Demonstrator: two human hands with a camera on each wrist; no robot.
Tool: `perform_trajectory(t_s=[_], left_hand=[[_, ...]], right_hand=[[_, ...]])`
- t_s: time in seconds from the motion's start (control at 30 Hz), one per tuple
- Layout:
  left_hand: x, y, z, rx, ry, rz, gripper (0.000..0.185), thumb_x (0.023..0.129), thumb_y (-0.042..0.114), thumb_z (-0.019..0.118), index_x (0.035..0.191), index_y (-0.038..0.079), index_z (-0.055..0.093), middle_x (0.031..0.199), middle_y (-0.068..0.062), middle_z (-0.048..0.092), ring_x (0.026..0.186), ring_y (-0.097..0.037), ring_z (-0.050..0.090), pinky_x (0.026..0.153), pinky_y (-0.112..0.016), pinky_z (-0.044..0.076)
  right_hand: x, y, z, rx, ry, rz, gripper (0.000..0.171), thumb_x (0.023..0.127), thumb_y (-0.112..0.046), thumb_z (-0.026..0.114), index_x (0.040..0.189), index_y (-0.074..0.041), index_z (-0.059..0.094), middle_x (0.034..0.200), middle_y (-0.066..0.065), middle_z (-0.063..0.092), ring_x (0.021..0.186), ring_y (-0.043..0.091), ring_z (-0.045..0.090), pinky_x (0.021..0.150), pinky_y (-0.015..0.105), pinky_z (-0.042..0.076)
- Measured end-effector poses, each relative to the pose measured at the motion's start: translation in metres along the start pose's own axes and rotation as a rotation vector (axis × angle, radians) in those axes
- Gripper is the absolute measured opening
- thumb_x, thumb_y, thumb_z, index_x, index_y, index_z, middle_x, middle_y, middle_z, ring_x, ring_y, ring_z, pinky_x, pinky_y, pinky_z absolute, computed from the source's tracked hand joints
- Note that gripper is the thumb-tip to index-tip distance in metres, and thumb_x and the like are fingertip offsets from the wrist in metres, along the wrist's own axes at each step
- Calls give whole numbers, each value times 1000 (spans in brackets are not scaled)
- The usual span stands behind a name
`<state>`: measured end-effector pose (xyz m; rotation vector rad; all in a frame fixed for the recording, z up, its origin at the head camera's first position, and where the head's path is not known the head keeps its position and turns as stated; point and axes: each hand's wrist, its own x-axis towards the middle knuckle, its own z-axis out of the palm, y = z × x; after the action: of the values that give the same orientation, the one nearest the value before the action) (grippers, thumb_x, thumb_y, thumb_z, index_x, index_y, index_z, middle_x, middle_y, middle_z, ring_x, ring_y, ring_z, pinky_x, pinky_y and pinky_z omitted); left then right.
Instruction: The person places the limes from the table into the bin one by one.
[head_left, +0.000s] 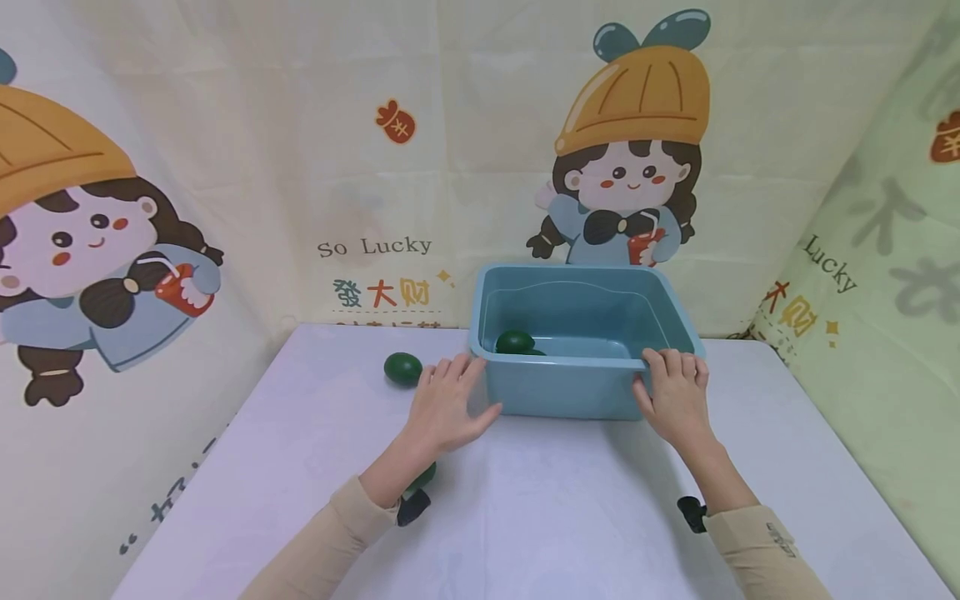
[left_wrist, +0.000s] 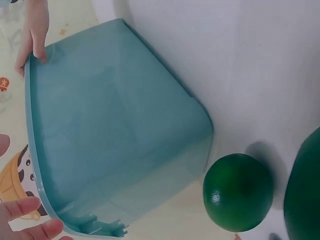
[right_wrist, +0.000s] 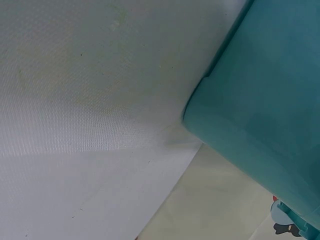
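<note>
A blue plastic tub (head_left: 570, 392) stands on the white table (head_left: 300, 467). My right hand (head_left: 673, 383) grips its front right rim, fingers hooked over the edge; the left wrist view shows this right hand (left_wrist: 32, 35) on the tub (left_wrist: 115, 135). With fingers straight and spread, my left hand (head_left: 450, 396) lies against the front left corner, its fingertips (left_wrist: 22, 207) by the rim. One dark green round fruit (head_left: 515, 341) lies inside the tub. Another green fruit (head_left: 402, 368) (left_wrist: 238, 191) sits on the table left of it. A third green fruit (head_left: 423, 477) (left_wrist: 305, 190) shows under my left wrist.
A cartoon-printed cloth backdrop (head_left: 375, 167) hangs behind the table and on both sides. The table's right edge (head_left: 847, 450) runs close to the side curtain. The right wrist view shows only the tub corner (right_wrist: 265, 110) and white tabletop (right_wrist: 75, 100).
</note>
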<state>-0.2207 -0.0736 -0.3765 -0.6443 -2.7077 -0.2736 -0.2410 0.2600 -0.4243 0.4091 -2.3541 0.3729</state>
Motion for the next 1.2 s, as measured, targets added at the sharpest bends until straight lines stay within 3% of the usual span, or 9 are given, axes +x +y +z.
perform_trajectory(t_s=[0.33, 0.8, 1.2], left_hand=[[-7, -7, 2, -6, 2, 4, 60, 79, 51, 56, 127, 15, 48, 106, -3, 50, 93, -21, 43, 81, -40, 35], [-21, -24, 5, 27, -9, -17, 59, 78, 51, 56, 123, 15, 49, 104, -3, 49, 93, -21, 43, 82, -41, 34], [-35, -39, 11, 47, -89, -48, 61, 77, 52, 57, 125, 15, 49, 108, -4, 48, 97, -22, 42, 83, -43, 36]], right_hand=[[1, 0, -1, -2, 1, 0, 36, 83, -24, 40, 109, -1, 44, 99, 18, 37, 90, 37, 29, 86, 55, 15], [1, -1, -1, -9, -6, 0, 37, 83, -24, 39, 110, 1, 44, 100, 19, 37, 91, 38, 29, 86, 55, 15], [0, -1, -1, -1, -4, -1, 38, 83, -24, 40, 110, 1, 44, 100, 19, 37, 91, 38, 29, 86, 55, 14]])
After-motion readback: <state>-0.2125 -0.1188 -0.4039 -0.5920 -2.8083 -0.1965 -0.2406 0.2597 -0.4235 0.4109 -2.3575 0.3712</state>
